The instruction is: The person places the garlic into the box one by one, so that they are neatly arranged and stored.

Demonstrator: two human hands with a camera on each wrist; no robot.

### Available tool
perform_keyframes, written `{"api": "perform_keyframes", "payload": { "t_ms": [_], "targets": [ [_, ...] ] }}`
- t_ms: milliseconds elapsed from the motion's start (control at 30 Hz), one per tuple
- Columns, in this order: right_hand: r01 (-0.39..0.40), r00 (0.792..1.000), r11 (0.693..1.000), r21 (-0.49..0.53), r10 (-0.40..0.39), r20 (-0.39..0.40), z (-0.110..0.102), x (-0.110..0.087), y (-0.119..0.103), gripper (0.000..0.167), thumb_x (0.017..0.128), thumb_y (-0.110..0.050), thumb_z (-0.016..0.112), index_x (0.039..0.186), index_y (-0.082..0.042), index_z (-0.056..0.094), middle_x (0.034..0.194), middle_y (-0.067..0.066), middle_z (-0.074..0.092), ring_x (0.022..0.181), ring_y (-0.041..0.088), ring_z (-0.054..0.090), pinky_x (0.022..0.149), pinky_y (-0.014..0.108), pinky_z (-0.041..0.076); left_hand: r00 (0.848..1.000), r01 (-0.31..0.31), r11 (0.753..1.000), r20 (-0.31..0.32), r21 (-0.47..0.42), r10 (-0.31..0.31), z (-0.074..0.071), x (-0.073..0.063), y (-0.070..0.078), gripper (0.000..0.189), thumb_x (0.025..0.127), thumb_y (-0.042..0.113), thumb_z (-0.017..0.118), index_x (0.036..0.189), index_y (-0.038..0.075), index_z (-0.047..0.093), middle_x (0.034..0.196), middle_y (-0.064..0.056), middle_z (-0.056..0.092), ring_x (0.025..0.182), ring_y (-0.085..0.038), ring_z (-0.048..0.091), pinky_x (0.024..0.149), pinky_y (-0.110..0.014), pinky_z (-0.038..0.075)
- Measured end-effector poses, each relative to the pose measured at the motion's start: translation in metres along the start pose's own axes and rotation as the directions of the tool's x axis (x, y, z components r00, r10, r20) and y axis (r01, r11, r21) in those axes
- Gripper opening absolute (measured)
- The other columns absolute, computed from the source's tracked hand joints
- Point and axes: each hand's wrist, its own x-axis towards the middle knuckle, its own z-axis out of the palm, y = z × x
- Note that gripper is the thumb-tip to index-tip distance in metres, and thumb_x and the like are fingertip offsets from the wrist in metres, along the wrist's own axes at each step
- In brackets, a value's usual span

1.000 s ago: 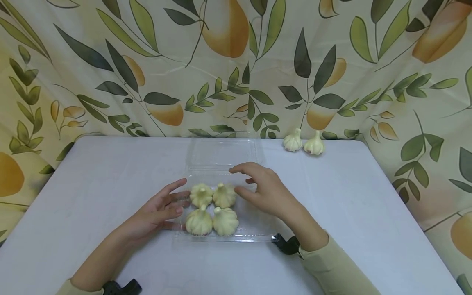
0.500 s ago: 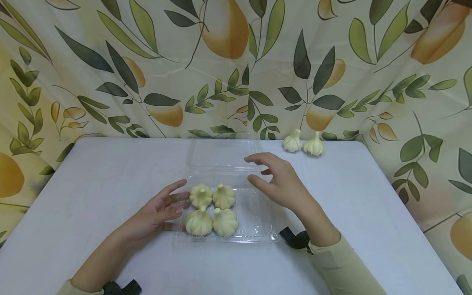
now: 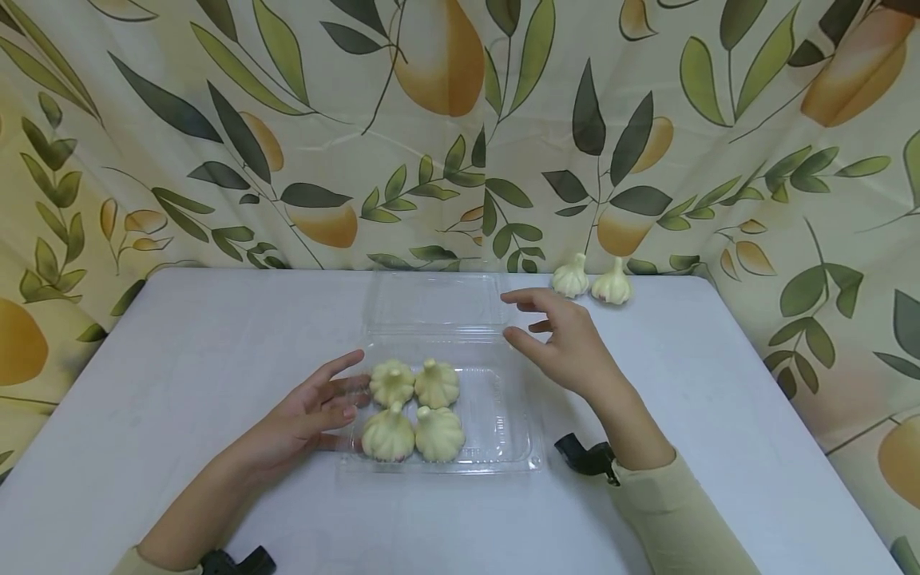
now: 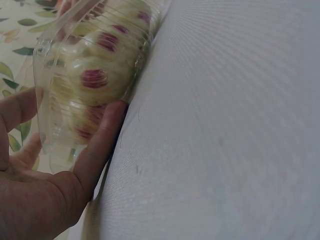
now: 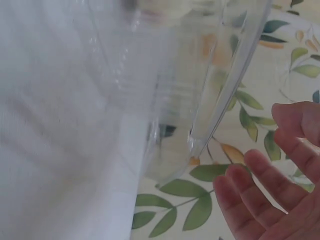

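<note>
A clear plastic clamshell box [image 3: 497, 415] sits on the table with its lid [image 3: 434, 302] folded back behind it. Several garlic bulbs [image 3: 441, 434] fill the left part of the box in two rows, stems up. My left hand [image 3: 305, 415] steadies the box's left side, its extended fingers [image 4: 102, 135] against the clear wall; purple patches show on the bulbs there. Past the box's back right corner hovers my right hand [image 3: 564, 339], fingers spread and holding nothing. In the right wrist view its fingers [image 5: 270, 180] are apart from the box wall.
Two more garlic bulbs [image 3: 611, 281] stand side by side at the table's back edge, right of the lid. A white cloth covers the table [image 3: 237, 343]. Behind it hangs a leaf-and-fruit patterned curtain [image 3: 431, 192]. Each wrist wears a black camera mount [image 3: 585, 457].
My right hand has drawn away from the back right bulb in the box, moving right and back toward the two bulbs at the table's edge. My left hand has stayed at the box.
</note>
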Motion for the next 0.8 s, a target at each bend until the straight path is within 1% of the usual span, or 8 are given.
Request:
{"api": "perform_keyframes", "payload": {
  "t_ms": [233, 333, 800],
  "targets": [
    [-0.050, 0.999, 0.998, -0.023, 0.050, -0.009, -0.004, -0.001, 0.006, 0.041, 0.091, -0.015, 0.073, 0.130, -0.011, 0.062, 0.133, 0.006, 0.062, 0.120, 0.028, 0.060, 0.086, 0.043, 0.057, 1.000, 0.004, 1.000, -0.004, -0.004, -0.004, -0.001, 0.001, -0.002, 0.072, 0.102, 0.008, 0.053, 0.160, 0.026, 0.014, 0.160, -0.016, 0.022, 0.145, -0.040, 0.028, 0.095, -0.053, 0.050],
    [-0.059, 0.998, 0.998, -0.038, 0.059, -0.014, -0.006, -0.001, 0.009, 0.042, 0.091, -0.015, 0.072, 0.131, -0.011, 0.061, 0.133, 0.007, 0.062, 0.120, 0.028, 0.060, 0.086, 0.044, 0.057, 1.000, 0.004, 1.000, -0.006, -0.006, -0.004, -0.001, 0.001, -0.002, 0.072, 0.102, 0.008, 0.053, 0.160, 0.026, 0.014, 0.160, -0.016, 0.022, 0.144, -0.040, 0.028, 0.095, -0.053, 0.050],
    [-0.118, 0.992, 0.993, -0.018, 0.117, -0.035, -0.013, 0.002, 0.023, 0.043, 0.091, -0.013, 0.072, 0.132, -0.010, 0.060, 0.134, 0.010, 0.062, 0.121, 0.031, 0.059, 0.088, 0.047, 0.056, 1.000, -0.004, 1.000, 0.002, -0.003, 0.004, -0.002, 0.001, -0.002, 0.072, 0.102, 0.008, 0.053, 0.160, 0.026, 0.014, 0.160, -0.017, 0.022, 0.145, -0.041, 0.027, 0.094, -0.053, 0.051]
  ]
}}
